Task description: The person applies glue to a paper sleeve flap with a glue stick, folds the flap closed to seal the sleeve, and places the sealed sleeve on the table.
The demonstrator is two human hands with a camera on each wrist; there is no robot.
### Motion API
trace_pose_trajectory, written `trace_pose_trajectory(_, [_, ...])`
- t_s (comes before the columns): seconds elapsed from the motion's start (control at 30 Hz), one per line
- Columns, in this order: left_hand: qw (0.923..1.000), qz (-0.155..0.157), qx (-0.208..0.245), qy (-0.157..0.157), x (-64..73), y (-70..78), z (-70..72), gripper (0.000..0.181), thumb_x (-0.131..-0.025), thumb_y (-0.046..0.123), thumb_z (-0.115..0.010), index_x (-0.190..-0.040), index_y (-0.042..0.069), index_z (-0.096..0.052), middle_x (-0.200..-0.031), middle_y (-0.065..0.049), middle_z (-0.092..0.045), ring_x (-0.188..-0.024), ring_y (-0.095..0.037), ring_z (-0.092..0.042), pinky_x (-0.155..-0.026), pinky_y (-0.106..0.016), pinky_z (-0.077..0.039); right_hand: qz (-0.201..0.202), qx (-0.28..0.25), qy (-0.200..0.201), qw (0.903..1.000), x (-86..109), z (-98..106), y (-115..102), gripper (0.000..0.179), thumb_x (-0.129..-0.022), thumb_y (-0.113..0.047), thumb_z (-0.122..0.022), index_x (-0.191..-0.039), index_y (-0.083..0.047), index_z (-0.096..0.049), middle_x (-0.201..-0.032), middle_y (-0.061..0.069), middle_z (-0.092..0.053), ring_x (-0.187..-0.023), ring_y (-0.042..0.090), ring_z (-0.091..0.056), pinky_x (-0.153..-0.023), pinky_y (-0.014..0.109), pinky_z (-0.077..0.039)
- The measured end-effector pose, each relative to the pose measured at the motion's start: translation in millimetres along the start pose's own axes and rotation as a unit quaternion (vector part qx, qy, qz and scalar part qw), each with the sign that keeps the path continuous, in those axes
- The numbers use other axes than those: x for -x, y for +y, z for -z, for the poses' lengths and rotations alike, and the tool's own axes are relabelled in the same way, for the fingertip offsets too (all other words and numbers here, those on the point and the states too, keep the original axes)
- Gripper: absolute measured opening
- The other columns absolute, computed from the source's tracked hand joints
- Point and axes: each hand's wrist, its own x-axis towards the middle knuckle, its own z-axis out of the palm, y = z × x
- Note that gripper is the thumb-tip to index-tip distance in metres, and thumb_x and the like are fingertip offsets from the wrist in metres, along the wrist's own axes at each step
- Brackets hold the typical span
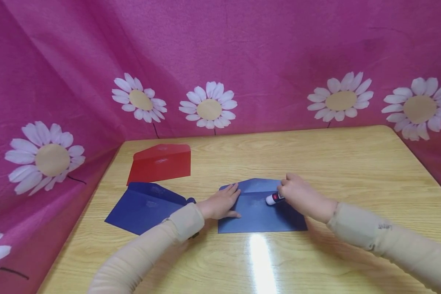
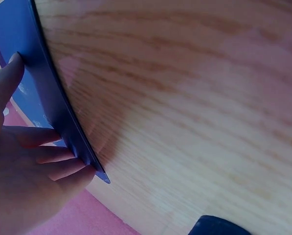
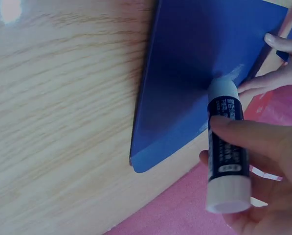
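Observation:
A blue envelope (image 1: 264,218) lies on the table with its flap unfolded away from the person. The left hand (image 1: 220,203) rests on its left side with fingers spread, thumb on the body of the envelope; the left wrist view shows those fingertips (image 2: 77,166) along its edge. The right hand (image 1: 300,195) grips a glue stick (image 3: 228,142) with a dark label and white ends. Its tip touches the envelope below the flap fold, where a whitish smear (image 3: 234,72) shows.
Left of the hands lies a darker blue envelope (image 1: 139,210), its flap up, with pale smears. Behind it is a red envelope (image 1: 165,167), also smeared. A dark object (image 1: 191,200) is partly hidden by the left wrist. Pink flowered cloth (image 1: 264,61) hangs behind the table.

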Motion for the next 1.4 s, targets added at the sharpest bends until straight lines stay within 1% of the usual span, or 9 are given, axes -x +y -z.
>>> trace_pose_trajectory(0.1, [1.0000, 0.001, 0.002, -0.002, 0.0, -0.1, 0.0, 0.074, -0.086, 0.043, -0.050, -0.138, -0.001, -0.022, -0.146, -0.016, -0.011, -0.134, -0.027, -0.010, -0.106, -0.040, -0.017, 0.008, 0.030, 0.005, 0.9995, 0.6, -3.1, -1.3, 0.014, -0.059, 0.007, -0.068, -0.064, -0.004, -0.061, -0.059, 0.006, -0.054, -0.058, 0.021, -0.036, -0.053, 0.030, -0.033])
trace_pose_trajectory(0.27, [1.0000, 0.002, -0.001, -0.002, -0.1, -0.5, 0.2, 0.074, -0.086, 0.044, -0.050, -0.138, -0.001, -0.022, -0.146, -0.016, -0.011, -0.134, -0.027, -0.010, -0.106, -0.039, -0.017, 0.011, 0.030, 0.023, 0.9992, 1.1, -7.9, -2.7, 0.016, -0.059, 0.003, -0.071, -0.066, -0.005, -0.059, -0.060, 0.005, -0.054, -0.058, 0.021, -0.036, -0.053, 0.030, -0.032])
trace_pose_trajectory(0.43, [1.0000, 0.000, -0.003, -0.001, -0.8, -0.6, -0.4, 0.074, -0.086, 0.044, -0.049, -0.138, 0.000, -0.022, -0.146, -0.016, -0.011, -0.134, -0.027, -0.010, -0.106, -0.039, -0.017, -0.021, -0.055, 0.039, 0.9975, 3.9, -13.0, -3.7, 0.026, -0.060, -0.008, -0.077, -0.078, -0.003, -0.060, -0.071, 0.006, -0.063, -0.061, 0.020, -0.038, -0.056, 0.030, -0.033])
trace_pose_trajectory(0.53, [1.0000, 0.000, -0.004, 0.000, -1.4, -1.0, -1.0, 0.074, -0.086, 0.044, -0.049, -0.138, 0.000, -0.022, -0.146, -0.016, -0.011, -0.134, -0.027, -0.010, -0.106, -0.039, -0.017, -0.057, -0.131, 0.046, 0.9887, 6.2, -14.6, -3.8, 0.028, -0.065, -0.005, -0.075, -0.088, 0.000, -0.060, -0.079, 0.008, -0.064, -0.064, 0.019, -0.042, -0.058, 0.030, -0.037])
trace_pose_trajectory(0.7, [1.0000, 0.000, -0.005, 0.001, -2.0, -1.9, -2.4, 0.074, -0.086, 0.045, -0.049, -0.139, 0.000, -0.022, -0.146, -0.015, -0.010, -0.134, -0.027, -0.010, -0.106, -0.039, -0.017, -0.120, -0.231, 0.050, 0.9643, 10.1, -13.8, -0.8, 0.029, -0.074, -0.004, -0.069, -0.099, 0.005, -0.057, -0.083, 0.013, -0.061, -0.072, 0.024, -0.053, -0.063, 0.038, -0.046])
trace_pose_trajectory(0.83, [1.0000, 0.000, -0.003, 0.000, -1.3, -2.7, -3.3, 0.074, -0.086, 0.045, -0.049, -0.139, 0.001, -0.021, -0.147, -0.014, -0.010, -0.134, -0.026, -0.009, -0.106, -0.038, -0.017, -0.158, -0.294, 0.060, 0.9407, 13.3, -13.4, 4.0, 0.028, -0.078, -0.001, -0.064, -0.101, 0.009, -0.052, -0.086, 0.017, -0.059, -0.077, 0.028, -0.056, -0.068, 0.042, -0.047])
trace_pose_trajectory(1.13, [1.0000, 0.000, -0.006, 0.002, 0.0, -2.6, -3.5, 0.074, -0.086, 0.045, -0.048, -0.139, 0.001, -0.021, -0.147, -0.014, -0.010, -0.134, -0.026, -0.009, -0.106, -0.039, -0.017, -0.221, -0.374, 0.108, 0.8944, 19.9, -16.2, 20.5, 0.031, -0.079, 0.008, -0.059, -0.103, 0.011, -0.040, -0.096, 0.031, -0.057, -0.080, 0.032, -0.057, -0.066, 0.039, -0.048])
trace_pose_trajectory(1.23, [1.0000, 0.001, -0.004, 0.003, 0.3, -2.5, -3.6, 0.074, -0.086, 0.045, -0.048, -0.139, 0.001, -0.021, -0.147, -0.014, -0.010, -0.134, -0.026, -0.009, -0.106, -0.039, -0.017, -0.238, -0.413, 0.113, 0.8718, 22.1, -16.4, 28.0, 0.033, -0.080, 0.009, -0.056, -0.104, 0.012, -0.034, -0.096, 0.033, -0.056, -0.076, 0.025, -0.058, -0.060, 0.031, -0.048])
trace_pose_trajectory(1.4, [1.0000, 0.000, -0.006, 0.005, 0.0, -3.2, -4.1, 0.074, -0.086, 0.046, -0.048, -0.139, 0.001, -0.021, -0.147, -0.014, -0.010, -0.134, -0.026, -0.009, -0.106, -0.039, -0.017, -0.273, -0.494, 0.102, 0.8195, 27.3, -14.7, 41.1, 0.035, -0.087, 0.008, -0.044, -0.110, 0.013, -0.018, -0.101, 0.036, -0.051, -0.079, -0.005, -0.050, -0.066, 0.016, -0.046])
